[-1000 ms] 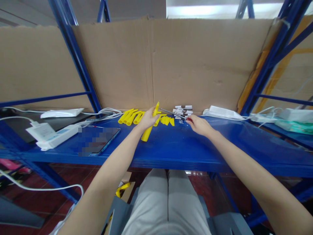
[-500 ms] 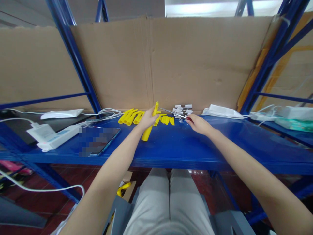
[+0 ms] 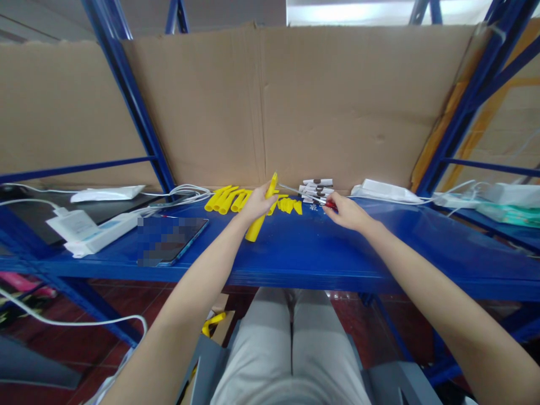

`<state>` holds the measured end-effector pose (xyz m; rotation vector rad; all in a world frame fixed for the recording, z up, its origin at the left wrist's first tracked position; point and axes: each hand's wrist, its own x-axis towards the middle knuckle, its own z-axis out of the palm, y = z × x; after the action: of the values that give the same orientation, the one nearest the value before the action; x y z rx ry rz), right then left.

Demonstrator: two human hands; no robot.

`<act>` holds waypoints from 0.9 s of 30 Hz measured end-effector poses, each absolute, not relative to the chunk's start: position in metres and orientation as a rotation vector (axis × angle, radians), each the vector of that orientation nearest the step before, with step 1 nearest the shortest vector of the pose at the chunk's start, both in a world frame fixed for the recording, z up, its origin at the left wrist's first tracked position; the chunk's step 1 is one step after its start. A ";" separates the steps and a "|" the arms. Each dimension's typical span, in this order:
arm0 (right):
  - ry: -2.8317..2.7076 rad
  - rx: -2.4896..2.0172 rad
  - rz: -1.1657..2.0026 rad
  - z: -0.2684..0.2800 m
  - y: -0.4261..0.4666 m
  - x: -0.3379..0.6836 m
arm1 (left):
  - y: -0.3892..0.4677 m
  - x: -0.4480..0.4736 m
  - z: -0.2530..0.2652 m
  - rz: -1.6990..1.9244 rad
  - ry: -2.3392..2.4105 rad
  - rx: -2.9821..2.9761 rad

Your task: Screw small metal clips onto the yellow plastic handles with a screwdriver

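My left hand (image 3: pixel 258 203) is wrapped round a yellow plastic tube (image 3: pixel 254 230), which is tilted with its upper end leaning away to the right. My right hand (image 3: pixel 346 212) grips the red handle of what looks like a screwdriver (image 3: pixel 310 196). Its thin metal shaft points left at the tube's upper end, with a small gap between them. Beyond my left hand lies a row of other yellow tubes (image 3: pixel 223 201). Several small yellow pieces (image 3: pixel 289 205) are lined up between my hands. White-and-dark small cylinders (image 3: pixel 318 183) are stacked behind the metal shaft.
On the left of the blue shelf (image 3: pixel 295 253) lie a phone (image 3: pixel 185 239), a white power strip (image 3: pixel 107 235) and coiled white cable (image 3: pixel 192 194). A white packet (image 3: pixel 383 192) sits to the right. Cardboard (image 3: pixel 329 101) closes off the back, between blue posts.
The tool in my right hand has shifted slightly right, and its tip is a little farther from the tube. My left hand still holds the tube, nearly unmoved.
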<state>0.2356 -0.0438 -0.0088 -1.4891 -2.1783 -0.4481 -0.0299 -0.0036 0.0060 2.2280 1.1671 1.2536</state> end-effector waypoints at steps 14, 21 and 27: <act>-2.123 -1.509 -0.330 -0.019 -0.034 0.237 | -0.004 -0.030 0.007 1.307 1.175 2.281; -2.213 -1.403 -0.212 -0.023 -0.027 0.236 | -0.002 -0.031 0.006 1.321 1.187 2.285; -2.252 -1.394 -0.147 -0.023 -0.027 0.233 | 0.001 -0.032 0.005 1.360 1.161 2.286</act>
<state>0.2333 -0.0269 -0.0230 -1.3943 -2.2517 -0.1473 -0.0320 0.0012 0.0049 2.2855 1.1609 1.3598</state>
